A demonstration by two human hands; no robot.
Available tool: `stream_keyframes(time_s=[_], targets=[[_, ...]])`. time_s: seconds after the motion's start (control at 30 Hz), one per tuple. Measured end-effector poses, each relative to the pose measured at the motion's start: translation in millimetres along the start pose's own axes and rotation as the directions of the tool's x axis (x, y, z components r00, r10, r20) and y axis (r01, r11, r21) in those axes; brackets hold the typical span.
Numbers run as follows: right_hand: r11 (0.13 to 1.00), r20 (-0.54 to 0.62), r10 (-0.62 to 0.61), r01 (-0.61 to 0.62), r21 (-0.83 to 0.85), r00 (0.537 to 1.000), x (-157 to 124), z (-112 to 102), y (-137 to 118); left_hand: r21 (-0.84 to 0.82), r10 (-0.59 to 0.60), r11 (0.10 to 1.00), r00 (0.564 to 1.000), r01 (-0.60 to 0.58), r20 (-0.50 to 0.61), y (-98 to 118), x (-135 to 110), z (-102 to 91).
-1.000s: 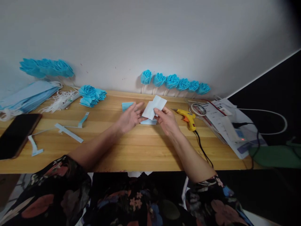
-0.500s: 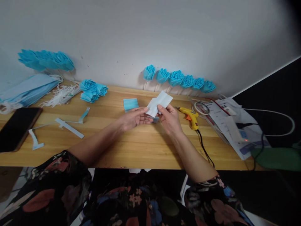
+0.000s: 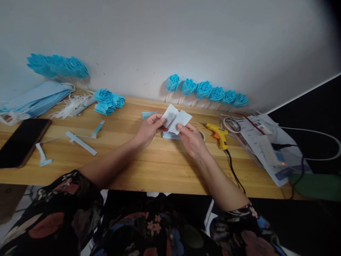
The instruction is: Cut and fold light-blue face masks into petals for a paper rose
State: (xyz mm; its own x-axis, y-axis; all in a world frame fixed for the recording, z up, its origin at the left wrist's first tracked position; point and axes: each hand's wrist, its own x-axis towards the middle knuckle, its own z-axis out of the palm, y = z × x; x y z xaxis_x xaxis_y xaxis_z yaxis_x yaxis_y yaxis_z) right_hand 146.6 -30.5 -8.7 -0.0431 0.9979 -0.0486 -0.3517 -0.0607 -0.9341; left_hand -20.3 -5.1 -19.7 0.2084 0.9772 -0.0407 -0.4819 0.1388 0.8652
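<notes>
Pale, nearly white, a left-hand fabric piece [image 3: 169,113] and a right-hand fabric piece [image 3: 183,120] are held up above the middle of the wooden table [image 3: 154,170]. Both forearms come in from the near edge, bare below floral sleeves [image 3: 60,213], and slant inward until the hands almost meet. The left hand [image 3: 149,129] pinches its piece by the lower edge, thumb on top and fingers curled beneath. The right hand [image 3: 192,139] grips the other the same way, its thumb pressed flat on the near corner and the wrist angled in from the right.

Both pieces look flat, thin and straight-edged, tilted away from each other, with a dark narrow line where their inner edges come close; whether they touch there I cannot tell. Just below them lies a small light-blue stack [image 3: 170,136], partly covered by the hands. A bluer piece [image 3: 149,115] shows behind the left hand, and a yellow glue gun [image 3: 218,134] rests to the right of the right hand.
</notes>
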Motion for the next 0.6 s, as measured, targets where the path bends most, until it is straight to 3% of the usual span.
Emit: stream_keyframes(time_s=[0.2,0.37,0.6], targets=[[1.0,-0.059,-0.015,0.014,-0.007,0.998,-0.2,2.0,4.4,0.01,-0.018,1.0,0.995,0.017,0.101,-5.7,-4.4,3.8],[0.999,-0.1,-0.035,0.034,-0.008,0.994,1.2,1.5,2.7,-0.025,-0.027,0.999,0.996,0.029,0.085,-5.9,-5.3,6.8],[0.997,-0.132,-0.072,0.067,-0.042,0.989,1.3,0.6,6.9,0.078,0.061,0.994,0.99,-0.071,0.128,-2.8,-9.3,8.9]])
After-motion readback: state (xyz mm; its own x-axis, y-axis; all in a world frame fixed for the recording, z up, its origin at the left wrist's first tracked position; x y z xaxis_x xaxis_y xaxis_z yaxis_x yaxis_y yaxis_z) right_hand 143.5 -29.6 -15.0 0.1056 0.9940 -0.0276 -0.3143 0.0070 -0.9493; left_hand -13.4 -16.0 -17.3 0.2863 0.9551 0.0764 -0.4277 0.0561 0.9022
